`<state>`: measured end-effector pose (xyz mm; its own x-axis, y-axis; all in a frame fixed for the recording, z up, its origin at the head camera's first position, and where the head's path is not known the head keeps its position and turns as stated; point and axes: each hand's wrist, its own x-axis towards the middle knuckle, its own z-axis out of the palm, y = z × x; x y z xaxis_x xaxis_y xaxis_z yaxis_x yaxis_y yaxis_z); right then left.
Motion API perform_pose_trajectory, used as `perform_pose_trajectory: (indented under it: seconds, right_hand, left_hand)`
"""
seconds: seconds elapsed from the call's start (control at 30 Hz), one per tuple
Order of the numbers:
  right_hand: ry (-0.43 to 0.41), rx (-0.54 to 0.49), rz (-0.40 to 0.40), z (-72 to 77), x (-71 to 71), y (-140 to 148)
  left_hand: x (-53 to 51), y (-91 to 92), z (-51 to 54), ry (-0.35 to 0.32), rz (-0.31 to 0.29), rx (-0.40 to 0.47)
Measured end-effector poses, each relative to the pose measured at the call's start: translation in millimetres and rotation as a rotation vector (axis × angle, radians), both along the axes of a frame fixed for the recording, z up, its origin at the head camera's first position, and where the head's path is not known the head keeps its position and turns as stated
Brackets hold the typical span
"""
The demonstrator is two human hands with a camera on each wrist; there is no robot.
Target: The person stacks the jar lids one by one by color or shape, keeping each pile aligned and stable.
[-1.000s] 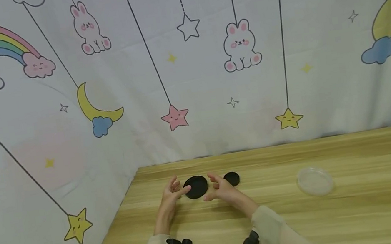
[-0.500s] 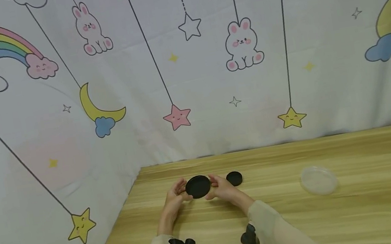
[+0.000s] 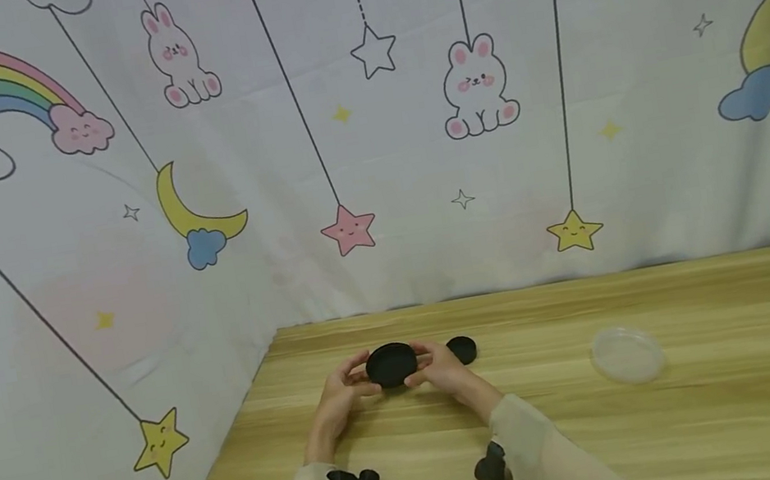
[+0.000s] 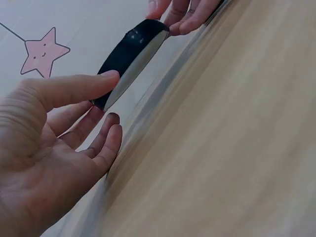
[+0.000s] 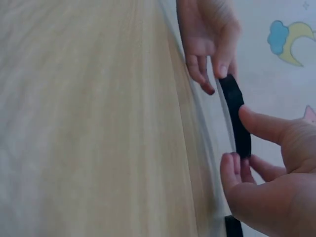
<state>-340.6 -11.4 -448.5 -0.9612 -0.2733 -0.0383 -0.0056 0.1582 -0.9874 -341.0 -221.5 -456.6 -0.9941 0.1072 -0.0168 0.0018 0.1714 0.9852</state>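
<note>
A big black round dish (image 3: pixel 392 365) is up off the wooden table (image 3: pixel 740 319), held in the air between two hands. The left hand (image 3: pixel 336 392) pinches one side of it, thumb on the rim and fingertips behind, and the right hand (image 3: pixel 445 370) pinches the other side the same way. So the picking-up part looks done. Putting the dish down again is not done yet. The small black round piece (image 3: pixel 462 349) lies on the table just behind the right hand, and the clear round dish (image 3: pixel 627 355) lies well off to the right; nobody is holding those two. The black dish is shallow, like a little plate with a low wall around it. It looks smooth and hard, maybe plastic, and its rim has a small shine. Its underside looks pale in the left wrist view, but that may just be light. The clear dish is thin and see-through. The table has long yellow and brown stripes, and the cloth (image 3: pixel 418 260) behind is soft and wrinkly.
</note>
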Motion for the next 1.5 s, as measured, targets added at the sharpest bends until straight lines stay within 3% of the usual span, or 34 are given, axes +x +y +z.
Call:
perform_pose_trajectory:
  seconds: [0.17,0.33,0.5,0.67,0.93,1.07,1.27,1.5]
  right_hand:
    - [-0.006,-0.034,-0.014,6.1,2.1,7]
    - [-0.005,-0.037,0.006,13.0,6.3,18]
    - [-0.003,-0.022,0.004,16.1,11.0,35]
    - [0.005,0.007,0.088,22.8,14.9,56]
    - [0.022,0.038,0.202,25.5,14.2,89]
    - [0.022,0.044,0.258,17.5,12.4,102]
    - [-0.003,0.072,0.321,6.5,10.8,120]
    - [-0.028,0.082,0.344,-0.4,10.4,128]
  left_hand:
    - [1.4,-0.5,5.9,-0.011,-0.094,0.057]
    - [3.0,0.3,10.3,0.028,-0.255,0.12]
    - [7.3,8.2,19.4,0.049,-0.362,0.061]
    - [11.6,23.1,28.5,0.039,-0.394,-0.007]
    - [15.4,47.6,32.4,0.052,-0.437,-0.071]
    - [17.0,57.8,29.6,0.058,-0.441,-0.117]
    - [15.4,71.3,21.5,0.115,-0.501,-0.213]
    - [13.1,79.9,13.0,0.088,-0.505,-0.195]
